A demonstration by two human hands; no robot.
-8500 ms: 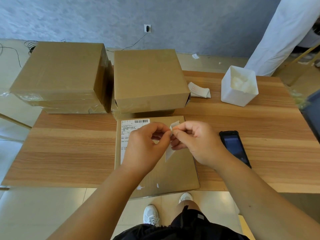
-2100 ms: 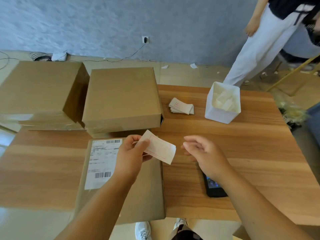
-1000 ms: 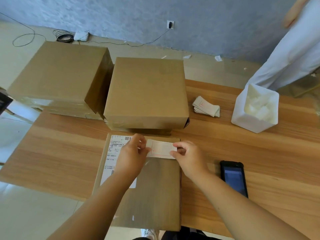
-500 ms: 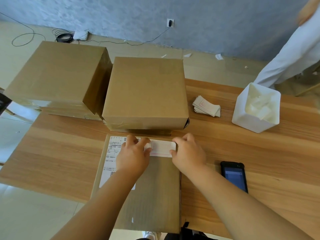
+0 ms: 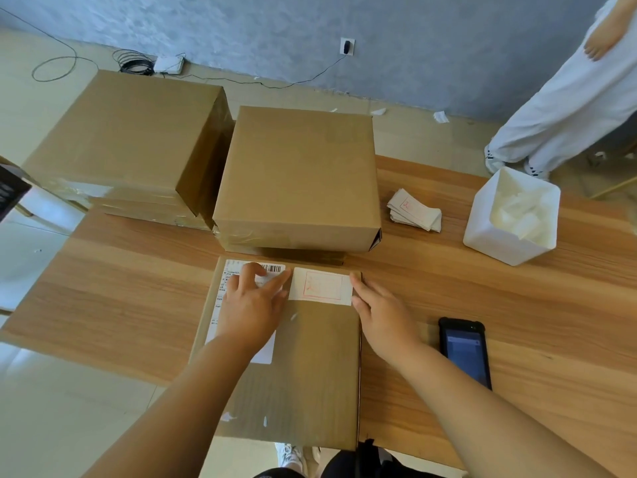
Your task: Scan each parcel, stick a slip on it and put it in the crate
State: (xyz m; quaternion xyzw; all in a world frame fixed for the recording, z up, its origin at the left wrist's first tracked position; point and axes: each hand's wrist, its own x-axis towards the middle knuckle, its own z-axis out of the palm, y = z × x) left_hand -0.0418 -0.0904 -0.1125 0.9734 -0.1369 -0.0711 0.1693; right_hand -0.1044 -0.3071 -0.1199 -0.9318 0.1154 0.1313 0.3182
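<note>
Both hands lie flat with straight fingers and grip nothing. The left hand (image 5: pixel 253 305) rests on the parcel's printed shipping label (image 5: pixel 215 315), its forefinger reaching to the left edge of the slip (image 5: pixel 320 286). The right hand (image 5: pixel 382 312) presses its fingertips against the slip's right edge, at the parcel's right side. The slip, white with a red stamped frame, lies flat on the far right corner of the flat brown parcel (image 5: pixel 300 374), just beside the label. The parcel lies on the wooden table (image 5: pixel 120 288), its near end overhanging the table's edge. Just beyond it stands a stack of cardboard boxes (image 5: pixel 300 174), with a second stack (image 5: pixel 127 139) to its left. To the right of the parcel a dark handheld scanner (image 5: pixel 465 350) lies screen up. Farther off are a small pile of slips (image 5: pixel 415 210) and a white bin (image 5: pixel 510 219) holding white scraps. A person in white trousers (image 5: pixel 568 108) stands past the table's far right corner.
</note>
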